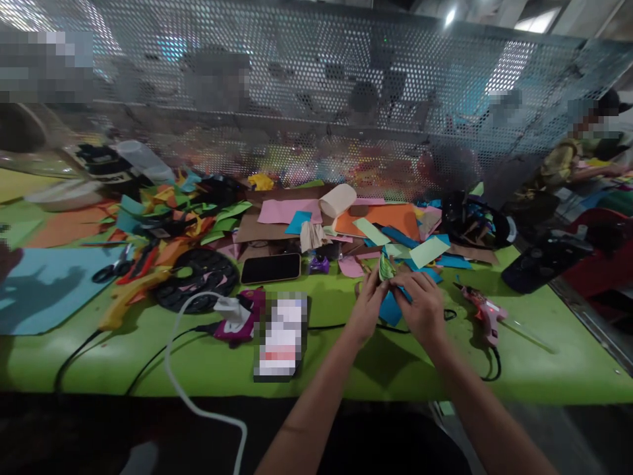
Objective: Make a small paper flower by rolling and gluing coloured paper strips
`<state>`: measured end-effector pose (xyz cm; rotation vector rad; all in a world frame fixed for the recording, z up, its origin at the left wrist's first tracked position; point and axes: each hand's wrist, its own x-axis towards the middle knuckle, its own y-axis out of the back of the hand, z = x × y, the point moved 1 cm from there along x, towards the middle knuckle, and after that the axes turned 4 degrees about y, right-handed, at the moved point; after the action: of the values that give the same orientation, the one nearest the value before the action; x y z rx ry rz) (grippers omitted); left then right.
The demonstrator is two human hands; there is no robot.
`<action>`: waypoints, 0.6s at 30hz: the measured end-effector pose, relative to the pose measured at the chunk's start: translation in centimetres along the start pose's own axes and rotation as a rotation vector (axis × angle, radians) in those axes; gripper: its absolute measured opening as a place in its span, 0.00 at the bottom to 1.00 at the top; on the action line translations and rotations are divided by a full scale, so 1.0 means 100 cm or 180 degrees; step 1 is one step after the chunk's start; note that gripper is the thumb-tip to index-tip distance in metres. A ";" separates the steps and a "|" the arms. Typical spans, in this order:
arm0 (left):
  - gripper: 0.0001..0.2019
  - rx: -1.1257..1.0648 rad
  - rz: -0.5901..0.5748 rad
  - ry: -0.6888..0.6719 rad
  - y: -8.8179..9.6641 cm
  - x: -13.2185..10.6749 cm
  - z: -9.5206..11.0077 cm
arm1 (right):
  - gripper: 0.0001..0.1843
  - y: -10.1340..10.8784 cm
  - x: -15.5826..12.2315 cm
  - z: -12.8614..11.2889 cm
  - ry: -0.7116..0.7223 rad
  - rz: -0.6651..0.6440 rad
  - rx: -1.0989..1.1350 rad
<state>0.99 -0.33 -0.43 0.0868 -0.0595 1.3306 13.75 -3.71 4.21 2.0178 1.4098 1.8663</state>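
Over the green table, my left hand (368, 303) pinches a small folded green paper piece (386, 266) with pale stripes. Close against it, my right hand (419, 305) has its fingers closed at the lower right side of the same piece. My fingertips hide its base. Beneath the hands lies a blue paper sheet (392, 311). Pale green paper strips (429, 251) are scattered just behind. To the right rests a pink glue gun (489, 316) with a clear glue stick in its back and a small red light on.
Left of my hands are a phone with a lit, blurred screen (281, 336), a dark phone (270, 268), a purple tissue pack (237, 319), a black round tray (198, 280), a yellow glue gun (121, 303) and scissors (113, 265). A dark bottle (544, 260) lies right. Perforated metal panel (306, 86) stands behind.
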 end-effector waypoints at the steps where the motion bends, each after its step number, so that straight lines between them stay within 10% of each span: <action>1: 0.21 -0.0092 -0.0084 0.0082 0.000 0.000 0.000 | 0.08 -0.001 -0.001 0.001 0.0001 0.0004 0.0026; 18: 0.17 -0.1036 -0.0069 0.0749 -0.001 0.003 -0.007 | 0.08 0.000 -0.010 0.003 -0.0191 0.0014 0.0859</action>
<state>1.16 0.02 -1.15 -0.3434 -0.0744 1.2858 14.12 -4.21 3.41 2.1718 1.7226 1.6785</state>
